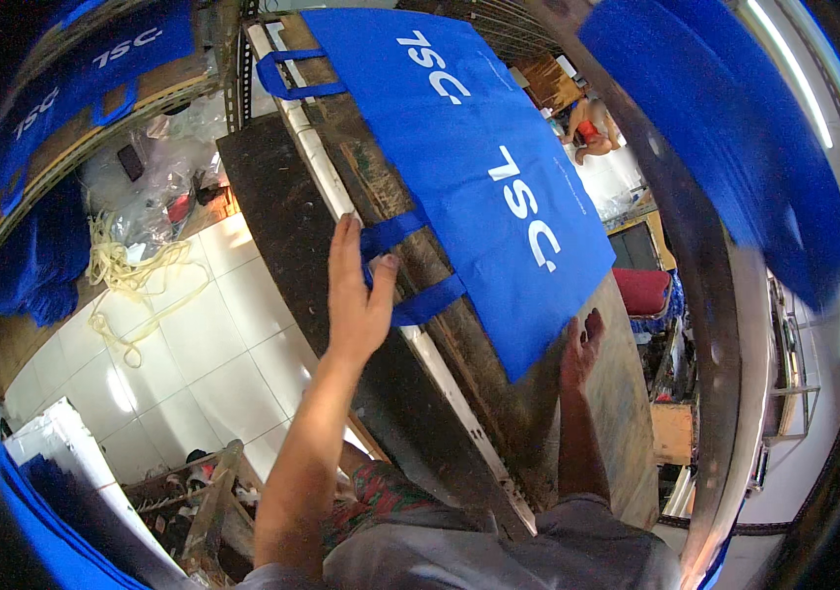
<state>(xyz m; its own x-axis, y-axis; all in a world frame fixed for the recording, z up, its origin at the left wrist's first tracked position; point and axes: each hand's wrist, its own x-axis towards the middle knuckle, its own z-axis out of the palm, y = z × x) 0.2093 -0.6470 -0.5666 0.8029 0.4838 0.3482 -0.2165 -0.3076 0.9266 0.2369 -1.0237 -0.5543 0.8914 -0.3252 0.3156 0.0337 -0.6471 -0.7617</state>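
Note:
Two blue fabric bags with white print, a far one (410, 79) and a near one (528, 246), lie flat on a long worn wooden board (617, 413). Their strap handles stick out to the left. My left hand (359, 305) is at the handle (430, 300) of the near bag, fingers stretched out together and thumb apart, by the board's white edge strip (317, 157). Whether it touches the strap I cannot tell. My right hand (582, 349) is beside the near right corner of that bag, its fingers apart and slightly bent, with nothing seen in it.
More blue printed bags (130, 49) lie on a rack at upper left, and blue fabric (725, 128) hangs over a beam at right. Pale yellow strapping (135, 261) and clear plastic (164, 157) litter the tiled floor. Another person (592, 128) is in the background.

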